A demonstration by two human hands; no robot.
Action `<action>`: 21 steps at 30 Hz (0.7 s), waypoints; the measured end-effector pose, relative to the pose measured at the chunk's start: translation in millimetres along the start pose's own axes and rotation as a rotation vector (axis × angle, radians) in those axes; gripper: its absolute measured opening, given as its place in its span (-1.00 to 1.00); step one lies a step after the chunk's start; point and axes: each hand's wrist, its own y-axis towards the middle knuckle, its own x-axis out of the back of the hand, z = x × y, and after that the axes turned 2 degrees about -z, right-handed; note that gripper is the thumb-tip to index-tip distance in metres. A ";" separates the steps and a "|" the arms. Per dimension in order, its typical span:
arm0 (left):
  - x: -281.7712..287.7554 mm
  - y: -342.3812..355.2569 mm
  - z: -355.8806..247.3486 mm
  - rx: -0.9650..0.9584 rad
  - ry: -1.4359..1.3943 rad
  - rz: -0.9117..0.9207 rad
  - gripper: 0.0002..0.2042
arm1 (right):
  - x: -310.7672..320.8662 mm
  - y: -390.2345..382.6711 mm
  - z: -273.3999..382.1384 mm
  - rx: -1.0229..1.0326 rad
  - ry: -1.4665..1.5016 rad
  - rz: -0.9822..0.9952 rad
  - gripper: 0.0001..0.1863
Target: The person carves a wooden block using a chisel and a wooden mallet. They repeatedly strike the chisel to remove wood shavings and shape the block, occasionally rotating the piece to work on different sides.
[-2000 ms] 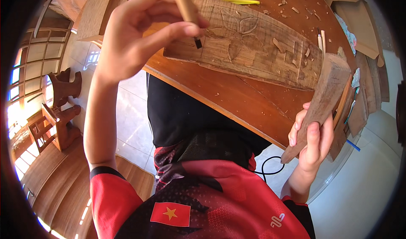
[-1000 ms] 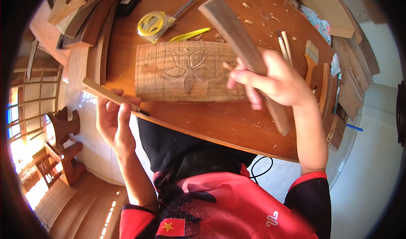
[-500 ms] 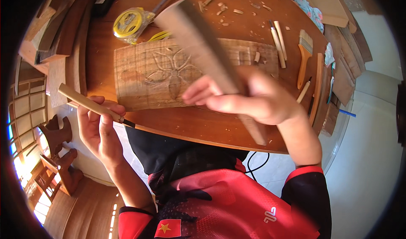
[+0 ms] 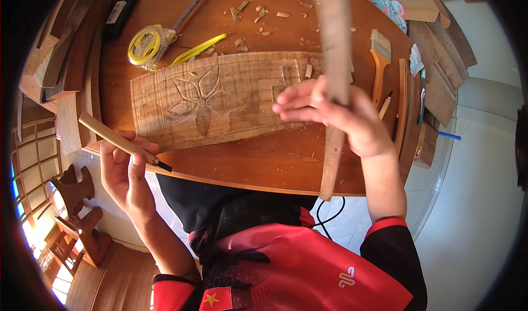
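Observation:
My left hand (image 4: 127, 181), at the table's near left edge, grips a carving chisel (image 4: 111, 137) by its pale wooden handle. The short dark blade points right, towards the near edge. In my right hand (image 4: 363, 125) a flat wooden club (image 4: 336, 47) stands nearly upright in the picture, its wide end far and its narrow end near me; it is slightly blurred. Between the hands lies a wooden board (image 4: 247, 99) with a flower carved on its left part and square recesses on its right. The club hides part of the board's right end.
A yellow tape measure (image 4: 147, 45), a yellow strap (image 4: 199, 49) and a black case (image 4: 121, 15) lie beyond the board. Wood chips (image 4: 283, 15) are scattered at the far side. To the right are a paintbrush (image 4: 379, 71) and another wooden-handled tool (image 4: 385, 106). Timber pieces (image 4: 82, 41) stack up at left.
My right hand has shifted right, and the club has swung from a slant to nearly upright. My left hand still holds the chisel in much the same place. The view has shifted slightly.

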 end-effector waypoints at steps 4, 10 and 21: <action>-8.5 0.7 -16.0 0.007 0.039 0.053 -0.62 | 29.3 12.3 -0.6 0.339 -0.179 -0.293 -0.47; -18.9 -4.9 -24.0 0.032 0.046 0.071 -0.71 | 31.6 1.2 9.5 0.285 0.283 -0.128 -0.60; -28.4 -3.2 -27.1 0.060 0.082 0.096 -0.72 | 29.1 -2.1 11.5 0.442 -0.016 -0.388 -0.44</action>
